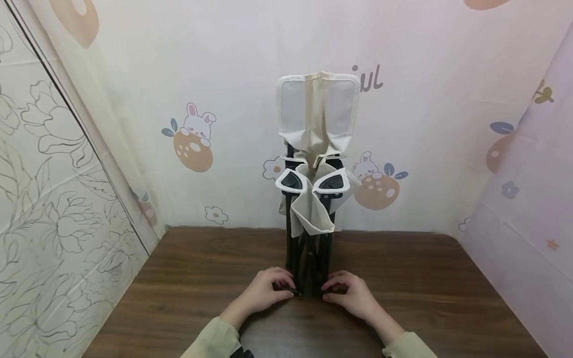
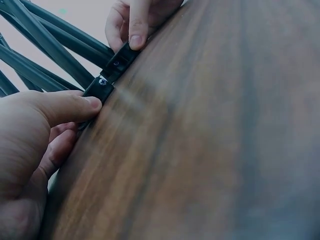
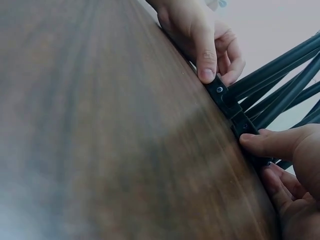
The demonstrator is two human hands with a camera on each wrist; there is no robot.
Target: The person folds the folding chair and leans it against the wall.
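A folded camping chair [image 1: 323,219] stands upright on the wooden table, with cream fabric, mesh panels and black tube legs. My left hand [image 1: 267,291] pinches the black foot [image 2: 99,91] at its front left, thumb on the near side. On the other side, my right hand [image 1: 351,293] holds the right front foot [image 3: 245,126] between thumb and fingers. Both feet sit low at the tabletop, close together. Behind them the dark legs [image 2: 55,45] cross in a bundle. Folds of fabric hang between the two black-capped arm ends.
The brown wooden table [image 1: 201,278] reaches back to a wall cloth [image 1: 241,124] printed with rabbits and fruit, close behind the chair. A panel with line-drawn flowers [image 1: 58,214] stands along the left, and a pale cloth [image 1: 528,209] hangs at the right.
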